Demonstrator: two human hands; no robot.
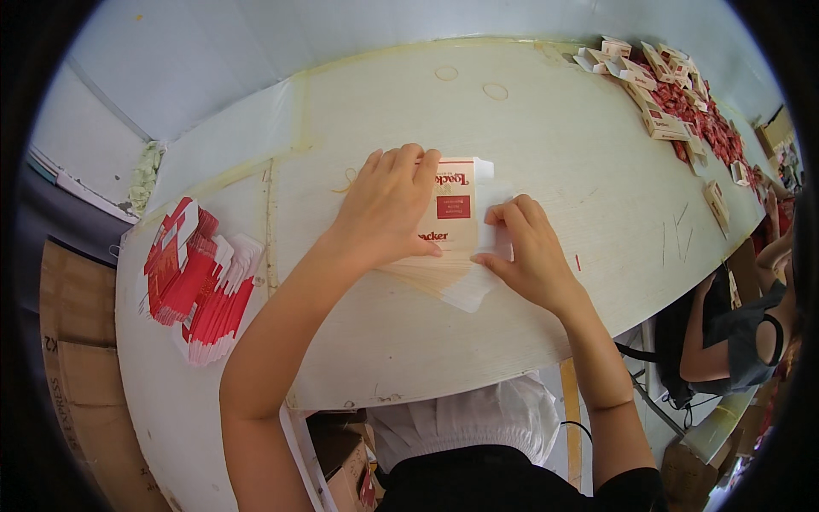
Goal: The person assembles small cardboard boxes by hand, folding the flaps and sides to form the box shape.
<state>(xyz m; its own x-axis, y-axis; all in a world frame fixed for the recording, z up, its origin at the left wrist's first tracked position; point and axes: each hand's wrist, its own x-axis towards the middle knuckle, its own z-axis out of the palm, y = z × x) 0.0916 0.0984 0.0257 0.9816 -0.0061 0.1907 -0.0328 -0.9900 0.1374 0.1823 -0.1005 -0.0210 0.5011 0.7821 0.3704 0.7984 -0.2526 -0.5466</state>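
A cream flat folding carton with red print lies on top of a fanned stack of similar flattened cartons in front of me. My left hand spans its left part, fingers over the far edge and thumb at the near edge, gripping it. At its right end, my right hand has its thumb and curled fingers around the white end flap. The right fingertips are partly hidden by the hand, so their exact hold on the flap is hard to see.
Stacks of red flattened cartons lie at the left. At the far right, folded cream boxes sit around a heap of red wrapped pieces. Rubber bands lie on the white table. Another person sits at the right.
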